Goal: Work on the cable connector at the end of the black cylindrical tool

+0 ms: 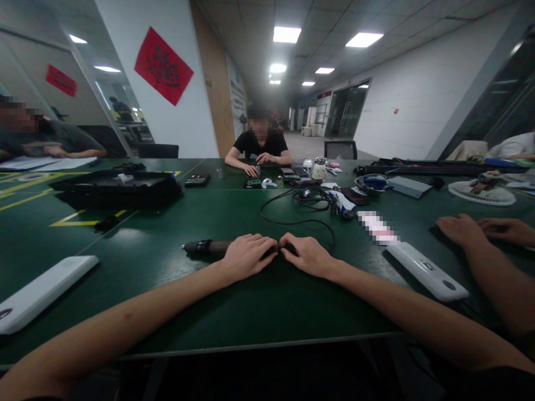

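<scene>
An electric screwdriver [212,247] lies on the green table with its tip pointing left. My left hand [251,255] is closed around its rear part, covering much of the body. Close beside it, my right hand [308,255] is pinched on the end of a black cable [333,229], which loops away behind this hand. The fingertips of both hands nearly meet where the screwdriver's back end and the cable end come together. The exact joint between them is hidden by my fingers.
White elongated devices lie at left [50,287] and right [426,270]. A black tray [117,189] stands at back left. Electronic parts and a fan grille [480,192] lie farther back. Another person's hands [463,229] rest at right; a person [261,147] works opposite.
</scene>
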Demonstrator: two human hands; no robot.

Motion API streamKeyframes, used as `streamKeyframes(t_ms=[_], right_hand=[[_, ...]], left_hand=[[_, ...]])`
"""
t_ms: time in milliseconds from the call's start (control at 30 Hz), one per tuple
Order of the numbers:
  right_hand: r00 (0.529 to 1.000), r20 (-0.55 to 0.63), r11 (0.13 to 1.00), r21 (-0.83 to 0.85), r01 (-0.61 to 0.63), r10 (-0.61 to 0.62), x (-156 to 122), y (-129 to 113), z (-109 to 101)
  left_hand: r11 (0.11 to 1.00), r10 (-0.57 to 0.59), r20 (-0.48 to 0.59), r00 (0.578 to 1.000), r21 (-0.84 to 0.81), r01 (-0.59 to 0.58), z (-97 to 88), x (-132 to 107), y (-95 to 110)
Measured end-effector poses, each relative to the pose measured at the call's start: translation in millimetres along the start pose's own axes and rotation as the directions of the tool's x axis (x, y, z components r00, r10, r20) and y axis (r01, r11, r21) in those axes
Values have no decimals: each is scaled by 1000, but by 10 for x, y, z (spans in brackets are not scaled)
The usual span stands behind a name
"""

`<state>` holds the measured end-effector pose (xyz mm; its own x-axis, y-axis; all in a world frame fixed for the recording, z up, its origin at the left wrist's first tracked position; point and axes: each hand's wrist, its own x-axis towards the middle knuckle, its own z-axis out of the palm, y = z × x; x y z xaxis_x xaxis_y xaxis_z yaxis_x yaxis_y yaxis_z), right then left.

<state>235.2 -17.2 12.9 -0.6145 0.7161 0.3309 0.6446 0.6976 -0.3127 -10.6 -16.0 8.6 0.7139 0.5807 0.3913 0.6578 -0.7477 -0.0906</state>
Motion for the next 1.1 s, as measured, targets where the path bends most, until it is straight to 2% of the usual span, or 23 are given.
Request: streamKeyframes(t_ms=[100,267,400,567,733,867,1000,1100], right_hand=[[1000,0,1000,15,2,-2,2,-2,1],[1000,-9,1000,12,-2,2,2,-3,18],[1000,-9,999,33,1,-1,4,1,12],[1000,-2,999,42,1,-1,6,-4,0],[1000,-12,999,45,4,-3,7,-1,12],[1000,-8,1000,29,2,-2,11,1,13],[1000,-8,999,38,0,0,10,-11,8],[1000,-6,1000,29,-3,3,8,-22,3]], left_hand=[[1000,31,-4,1000,0,-31,2,-1,-1],[1000,-25,4,1000,3,25,9,-7,-4],[1000,30,-3,1000,9,-30,16,-12,-7],[999,-21,-1,1000,36,21,23,-1,-3],[999,19,-13,1000,27,-19,16,-1,2],[999,-21,-8,1000,29,21,21,-5,-4],[1000,23,-16,1000,17,-23,5,-8,-1],[1000,14,0,1000,25,-14,-5,-4,5]])
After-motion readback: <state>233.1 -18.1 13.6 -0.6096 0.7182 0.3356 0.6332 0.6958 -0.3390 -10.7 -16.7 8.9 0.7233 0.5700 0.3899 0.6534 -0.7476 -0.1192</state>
